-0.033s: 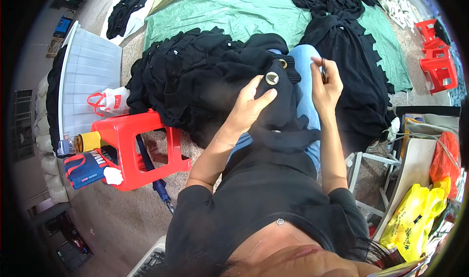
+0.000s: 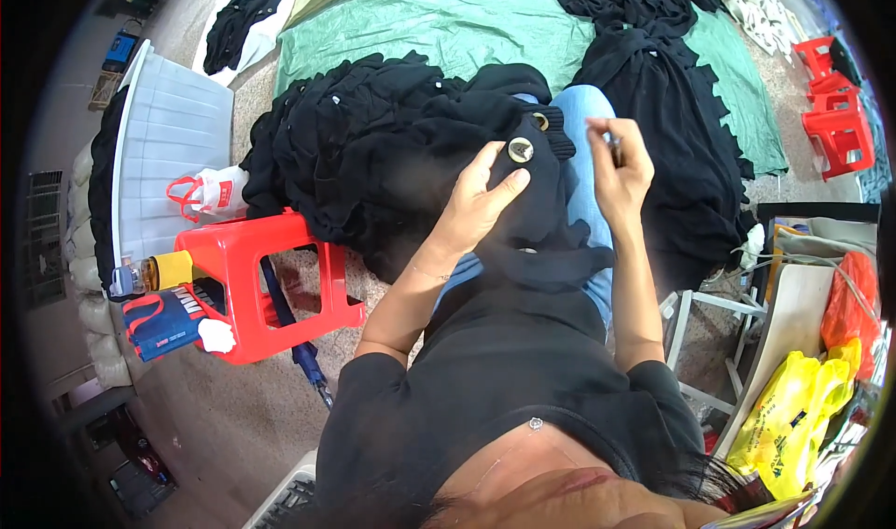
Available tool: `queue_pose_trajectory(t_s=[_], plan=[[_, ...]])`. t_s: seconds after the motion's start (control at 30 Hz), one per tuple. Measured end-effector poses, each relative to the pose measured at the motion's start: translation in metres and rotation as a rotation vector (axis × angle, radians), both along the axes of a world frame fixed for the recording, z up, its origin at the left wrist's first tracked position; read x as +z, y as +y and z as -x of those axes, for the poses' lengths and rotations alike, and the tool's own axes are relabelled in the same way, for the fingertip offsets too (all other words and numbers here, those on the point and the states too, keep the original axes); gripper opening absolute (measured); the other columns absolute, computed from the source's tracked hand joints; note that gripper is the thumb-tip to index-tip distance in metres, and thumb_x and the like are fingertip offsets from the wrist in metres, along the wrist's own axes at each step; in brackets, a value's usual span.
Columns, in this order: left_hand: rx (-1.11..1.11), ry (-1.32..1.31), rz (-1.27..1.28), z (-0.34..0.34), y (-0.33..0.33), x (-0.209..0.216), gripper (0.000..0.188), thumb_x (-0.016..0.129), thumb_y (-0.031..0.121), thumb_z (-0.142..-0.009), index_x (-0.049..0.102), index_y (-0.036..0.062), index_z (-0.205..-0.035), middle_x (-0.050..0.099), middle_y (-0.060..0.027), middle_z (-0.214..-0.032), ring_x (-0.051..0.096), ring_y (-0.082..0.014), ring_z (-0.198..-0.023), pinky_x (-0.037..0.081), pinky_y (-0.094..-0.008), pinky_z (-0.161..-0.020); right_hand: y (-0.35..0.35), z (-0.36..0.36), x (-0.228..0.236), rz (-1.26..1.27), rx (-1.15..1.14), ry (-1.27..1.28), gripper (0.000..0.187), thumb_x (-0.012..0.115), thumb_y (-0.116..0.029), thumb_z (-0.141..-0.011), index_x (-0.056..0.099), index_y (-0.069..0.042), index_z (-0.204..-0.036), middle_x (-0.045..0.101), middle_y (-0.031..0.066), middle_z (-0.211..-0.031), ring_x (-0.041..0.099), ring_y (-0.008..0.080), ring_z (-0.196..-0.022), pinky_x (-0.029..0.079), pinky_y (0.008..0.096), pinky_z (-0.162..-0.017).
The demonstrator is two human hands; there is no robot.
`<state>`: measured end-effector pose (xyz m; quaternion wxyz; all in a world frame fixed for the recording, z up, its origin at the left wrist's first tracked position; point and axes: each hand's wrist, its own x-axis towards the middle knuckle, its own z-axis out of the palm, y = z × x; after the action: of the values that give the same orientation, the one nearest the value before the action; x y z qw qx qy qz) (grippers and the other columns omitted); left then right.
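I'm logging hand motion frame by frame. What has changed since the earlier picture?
The right hand moved slightly left and down in the picture, a small dark object still in its grip. Nothing was taken or released. The left hand still holds the black garment beside the round button.

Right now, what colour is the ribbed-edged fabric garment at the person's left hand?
The ribbed-edged fabric garment is black; the head view, the only one, shows it.
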<state>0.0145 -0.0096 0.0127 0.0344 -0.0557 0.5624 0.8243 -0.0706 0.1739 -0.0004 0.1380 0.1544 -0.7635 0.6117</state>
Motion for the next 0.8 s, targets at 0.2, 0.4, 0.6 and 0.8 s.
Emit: queue_pose_trajectory(t_s=[0.2,0.4,0.6,0.8], plan=[[0.064,0.138,0.376,0.0,0.001,-0.003,0.031,0.065,0.012,-0.092,0.053,-0.0044,-0.115,0.059,-0.0092,-0.106,0.052,-0.0122,-0.099,0.043,-0.0271,-0.089,-0.004,-0.015,0.021,-0.085,0.327,0.129,0.027,0.067,0.004,-0.083,0.067,-0.003,-0.109,0.066,0.0114,-0.096,0.064,0.0234,-0.088,0.051,0.0318,-0.075],[0.183,0.201,0.53,0.001,0.007,0.002,0.021,0.064,0.009,-0.092,0.056,-0.0027,-0.108,0.061,-0.0059,-0.093,0.054,-0.0116,-0.086,0.046,-0.0267,-0.078,-0.009,-0.036,0.027,-0.261,0.124,0.116,0.022,0.064,-0.009,-0.09,0.063,-0.003,-0.111,0.064,0.0111,-0.085,0.066,0.027,-0.077,0.051,0.0333,-0.07],[0.282,0.256,0.449,0.001,0.023,-0.004,0.015,0.064,0.003,-0.091,0.057,-0.0017,-0.104,0.061,-0.0032,-0.088,0.054,-0.0063,-0.08,0.046,-0.0228,-0.072,-0.021,-0.049,0.024,-0.222,0.081,0.242,0.023,0.072,-0.001,-0.08,0.066,0.0,-0.102,0.063,0.0103,-0.08,0.063,0.0205,-0.062,0.05,0.0291,-0.055],[0.274,0.229,0.349,0.001,0.025,-0.006,0.015,0.064,0.002,-0.091,0.058,-0.0015,-0.105,0.062,-0.0025,-0.093,0.055,-0.0069,-0.086,0.046,-0.0238,-0.077,-0.022,-0.051,0.02,-0.227,0.052,0.26,0.024,0.073,-0.001,-0.079,0.066,0.0,-0.102,0.063,0.0099,-0.078,0.063,0.0202,-0.061,0.05,0.029,-0.055]])
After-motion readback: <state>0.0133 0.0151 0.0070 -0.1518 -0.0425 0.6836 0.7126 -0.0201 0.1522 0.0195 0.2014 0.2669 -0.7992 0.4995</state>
